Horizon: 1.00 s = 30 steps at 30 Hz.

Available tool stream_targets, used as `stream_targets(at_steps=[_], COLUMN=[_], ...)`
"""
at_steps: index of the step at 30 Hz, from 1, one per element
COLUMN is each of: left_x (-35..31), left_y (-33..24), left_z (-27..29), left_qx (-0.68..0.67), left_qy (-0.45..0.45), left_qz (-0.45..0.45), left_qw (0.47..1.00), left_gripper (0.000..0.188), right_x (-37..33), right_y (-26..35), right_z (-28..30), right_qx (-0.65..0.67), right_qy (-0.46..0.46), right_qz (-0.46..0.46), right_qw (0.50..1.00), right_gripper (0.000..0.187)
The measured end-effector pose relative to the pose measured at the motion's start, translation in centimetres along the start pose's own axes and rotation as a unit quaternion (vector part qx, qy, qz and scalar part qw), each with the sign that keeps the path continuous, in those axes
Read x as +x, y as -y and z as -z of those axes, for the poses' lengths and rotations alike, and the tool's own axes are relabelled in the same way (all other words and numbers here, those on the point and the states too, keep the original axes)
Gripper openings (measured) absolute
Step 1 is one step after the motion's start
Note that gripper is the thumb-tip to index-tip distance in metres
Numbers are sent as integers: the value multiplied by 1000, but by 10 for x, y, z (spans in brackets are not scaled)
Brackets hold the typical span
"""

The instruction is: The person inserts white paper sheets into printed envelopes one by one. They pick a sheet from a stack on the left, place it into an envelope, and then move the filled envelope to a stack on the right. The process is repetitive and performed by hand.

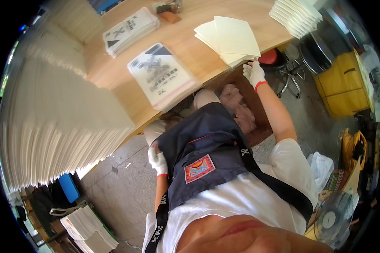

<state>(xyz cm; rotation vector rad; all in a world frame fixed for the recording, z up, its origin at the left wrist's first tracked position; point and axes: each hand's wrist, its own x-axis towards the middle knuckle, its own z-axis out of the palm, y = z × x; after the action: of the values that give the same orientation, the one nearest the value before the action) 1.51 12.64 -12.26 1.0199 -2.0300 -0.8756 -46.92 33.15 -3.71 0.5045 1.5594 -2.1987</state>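
Note:
At the table's front edge, my right hand [254,73], in a white glove with a red cuff and bare fingertips, is closed at the near corner of a small fanned pile of cream paper sheets [237,37]. How many sheets the fingers pinch is too small to tell. My left hand [157,162], gloved the same way, hangs low beside my dark apron [207,139]. Its fingers are loosely stretched and nothing shows in them. On the table ahead of me lies a stack of clear printed plastic bags [159,74], its near end at the edge.
Tall stacks of pale paper [67,114] fill the table's left side. Farther back are more plastic bags [131,31] and an orange-brown item [169,17]. Another cream stack [294,16] sits at the far right. Below stand a brown bin [262,122], a stool [274,60] and a yellow bag [343,86].

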Motion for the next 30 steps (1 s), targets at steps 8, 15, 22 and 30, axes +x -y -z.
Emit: stream_targets(at_steps=[8, 15, 22, 30], left_x=[134, 189, 201, 212], left_y=[-115, -96, -116, -99], left_z=[-53, -86, -90, -87], left_qx=[152, 335, 351, 318], left_qy=[119, 179, 227, 250], left_qz=[-356, -348, -238, -191], left_qw=[914, 857, 877, 894], left_gripper=[30, 40, 26, 29], right_x=[38, 47, -10, -90], right_y=[24, 36, 51, -33], right_z=[5, -40, -40, 26], right_qx=[29, 58, 30, -39], right_qy=[17, 40, 143, 325], right_qz=[119, 161, 141, -179], right_qw=[992, 984, 979, 928], right_gripper=[21, 15, 24, 34])
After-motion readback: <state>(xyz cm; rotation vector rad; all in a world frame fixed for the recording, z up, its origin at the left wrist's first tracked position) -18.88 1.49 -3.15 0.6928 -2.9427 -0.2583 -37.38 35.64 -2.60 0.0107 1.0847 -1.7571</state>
